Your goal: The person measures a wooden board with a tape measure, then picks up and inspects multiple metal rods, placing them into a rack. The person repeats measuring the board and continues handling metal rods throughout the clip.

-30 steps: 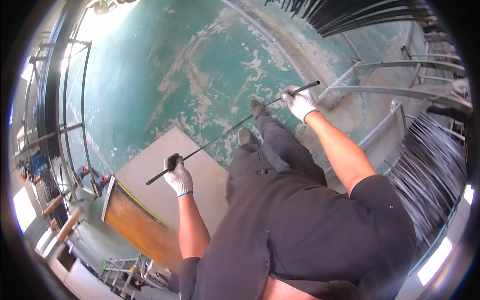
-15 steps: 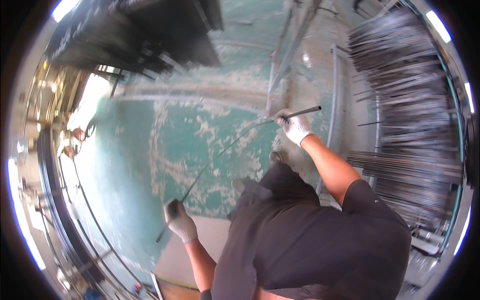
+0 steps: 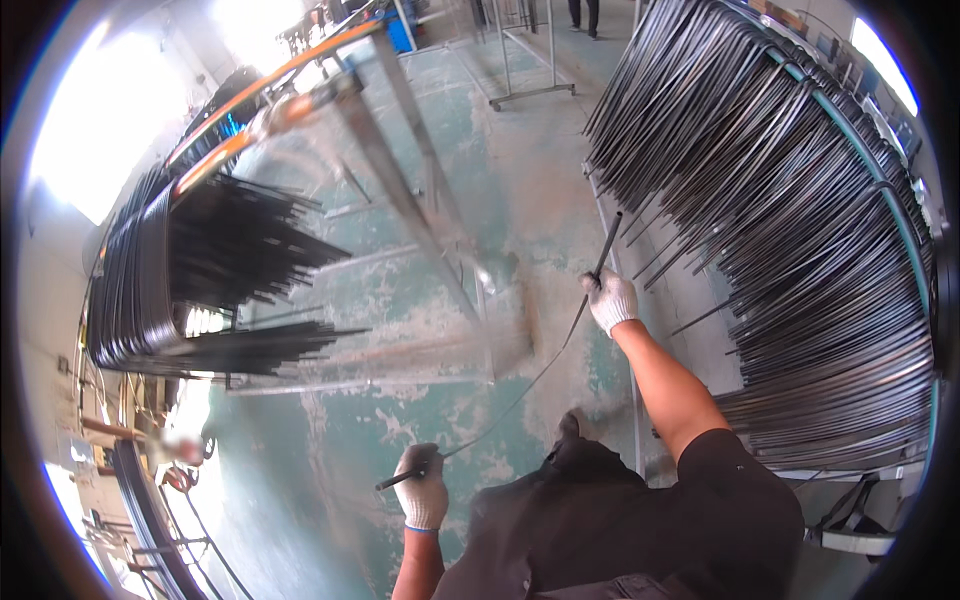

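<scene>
Both my hands wear white knitted gloves with dark grey on the fingers. A long, thin, flexible black strip runs between them, sagging in a curve over the floor. My right hand is closed round it close to one end, and a stiff-looking piece sticks out forward past the fist. Lower and to the left, my left hand is closed on the other end, with a short stub poking out on its left. The right fist is near the tips of black strips hanging densely on the right-hand rack.
A teal rail carries the right-hand strips. At left, more black strips hang bent over an orange-topped metal rack. A wheeled metal frame and a person's legs are farther back. The green floor is worn.
My view has swung toward the racks. My left hand has come nearer my right, and the strip bows more. The strip's right-hand end now points forward instead of rightward.
</scene>
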Motion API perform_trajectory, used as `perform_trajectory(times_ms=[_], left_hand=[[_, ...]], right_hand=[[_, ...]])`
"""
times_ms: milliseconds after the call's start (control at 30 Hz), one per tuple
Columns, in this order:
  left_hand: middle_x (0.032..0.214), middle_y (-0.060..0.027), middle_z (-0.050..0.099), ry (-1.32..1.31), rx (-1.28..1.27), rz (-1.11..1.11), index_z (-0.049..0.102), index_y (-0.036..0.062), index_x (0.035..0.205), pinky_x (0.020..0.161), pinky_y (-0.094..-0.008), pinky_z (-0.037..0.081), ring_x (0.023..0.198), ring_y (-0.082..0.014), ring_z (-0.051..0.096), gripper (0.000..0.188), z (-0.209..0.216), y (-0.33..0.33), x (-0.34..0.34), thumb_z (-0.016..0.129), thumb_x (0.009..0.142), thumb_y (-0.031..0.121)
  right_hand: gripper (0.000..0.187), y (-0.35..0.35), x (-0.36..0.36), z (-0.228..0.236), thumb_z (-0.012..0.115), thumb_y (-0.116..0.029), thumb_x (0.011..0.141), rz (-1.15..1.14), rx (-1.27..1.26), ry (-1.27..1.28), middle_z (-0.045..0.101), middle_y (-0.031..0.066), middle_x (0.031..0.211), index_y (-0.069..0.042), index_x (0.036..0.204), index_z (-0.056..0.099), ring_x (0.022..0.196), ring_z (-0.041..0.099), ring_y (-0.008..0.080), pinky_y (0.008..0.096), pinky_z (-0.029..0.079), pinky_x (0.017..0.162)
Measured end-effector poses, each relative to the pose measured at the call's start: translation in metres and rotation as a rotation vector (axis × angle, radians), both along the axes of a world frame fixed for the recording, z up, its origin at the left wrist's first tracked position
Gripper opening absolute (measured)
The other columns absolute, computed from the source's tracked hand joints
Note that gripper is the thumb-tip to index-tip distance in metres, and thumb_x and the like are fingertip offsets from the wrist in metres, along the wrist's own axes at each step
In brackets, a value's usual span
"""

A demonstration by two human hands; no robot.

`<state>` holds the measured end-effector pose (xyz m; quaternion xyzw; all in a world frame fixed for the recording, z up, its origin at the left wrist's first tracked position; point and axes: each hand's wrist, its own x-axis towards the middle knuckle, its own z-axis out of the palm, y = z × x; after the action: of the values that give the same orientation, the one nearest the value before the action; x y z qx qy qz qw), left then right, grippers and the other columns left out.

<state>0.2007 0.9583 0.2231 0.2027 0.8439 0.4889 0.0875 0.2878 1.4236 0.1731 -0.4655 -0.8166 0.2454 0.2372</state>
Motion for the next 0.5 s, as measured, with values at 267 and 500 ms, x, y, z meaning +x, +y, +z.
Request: perform_trajectory(times_ms=[267,500], left_hand=[[0.093,-0.0108,0.074,-0.031,0.051,-0.121,0.074,0.0030,0.105,0.078,-0.0356,0.056,0.085,-0.0200,0.070,0.014,0.034,0.164,-0.039,0.071,0.092,0.001],[0.095,-0.0164,0.076,0.085,0.039,-0.306,0.074,0.0021,0.106,0.078,-0.0402,0.057,0.087,-0.0331,0.074,0.013,0.033,0.310,-0.110,0.068,0.094,0.006]], right_hand=[[0.031,0.163,-0.031,0.024,0.069,-0.041,0.100,-0.079,0.100,0.037,0.075,0.0228,0.093,-0.009,0.102,0.073,0.092,0.072,0.0466,0.0564,0.057,0.080],[0.027,0.290,-0.114,0.023,0.070,-0.035,0.099,-0.130,0.104,0.077,0.075,0.0234,0.097,-0.012,0.112,0.075,0.099,0.072,0.0460,0.0535,0.058,0.083]])
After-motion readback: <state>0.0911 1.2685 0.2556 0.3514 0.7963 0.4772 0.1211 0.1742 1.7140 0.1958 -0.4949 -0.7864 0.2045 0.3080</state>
